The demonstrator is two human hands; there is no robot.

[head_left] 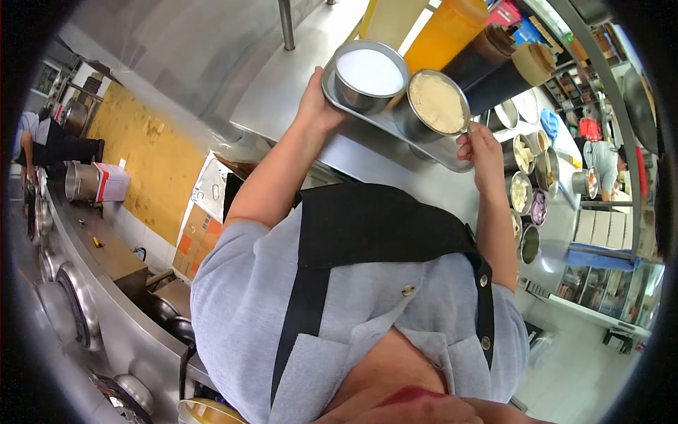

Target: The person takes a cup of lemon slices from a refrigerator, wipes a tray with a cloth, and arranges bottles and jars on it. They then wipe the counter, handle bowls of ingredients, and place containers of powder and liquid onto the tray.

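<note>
A metal tray [393, 128] carries two round steel containers side by side. White powder fills the left container [369, 73]; pale yellow powder fills the right container [436, 104]. My left hand [318, 104] grips the tray's left end, its fingers partly hidden under and behind the rim. At the other side my right hand [482, 147] has its fingers closed at the rim of the right container, near the tray's right end; whether they also touch the tray cannot be made out.
Tall bottles, one orange [445, 34], stand behind the containers. Several steel pots of ingredients [521, 192] line the counter [452, 189] at right. Left are a stove counter [152, 311], a red-white box [111, 182] and another person [53, 141]. A second person [602, 164] is far right.
</note>
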